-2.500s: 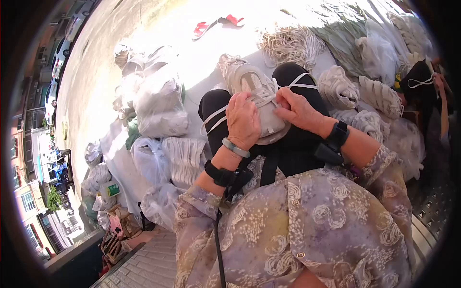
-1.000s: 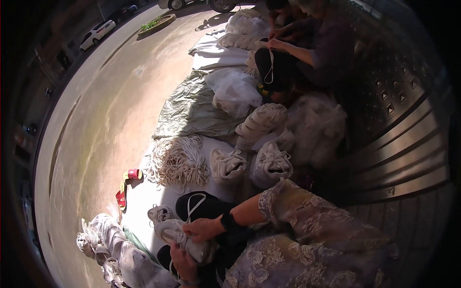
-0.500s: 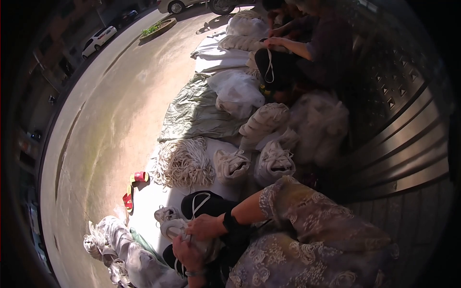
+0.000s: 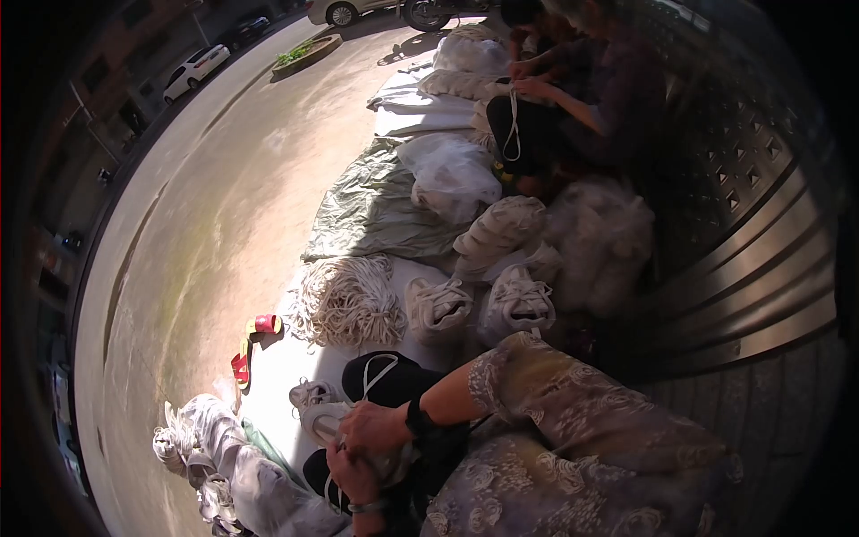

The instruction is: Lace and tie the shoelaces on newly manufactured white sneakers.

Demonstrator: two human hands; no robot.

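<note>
A white sneaker (image 4: 315, 413) rests on my lap, over my black trousers. My right hand (image 4: 376, 428), with a black watch at the wrist, grips the shoe's upper from above. Just below it, my left hand (image 4: 352, 473), with a bracelet at the wrist, closes on the same shoe and its white lace. A loop of that white lace (image 4: 374, 362) lies across my black-clad knee. My patterned sleeve covers the right forearm.
A heap of white laces (image 4: 344, 300) and two white sneakers (image 4: 438, 309) (image 4: 517, 300) lie on a white sheet ahead. Red sandals (image 4: 254, 344) sit at its edge. Bagged shoes (image 4: 210, 465) are at lower left. Another person (image 4: 582, 98) sits farther along, lacing. A metal shutter (image 4: 752, 268) stands on the right.
The view has swung from straight down at my lap to along the pavement. Both hands stay on the sneaker, which has shifted slightly in my lap.
</note>
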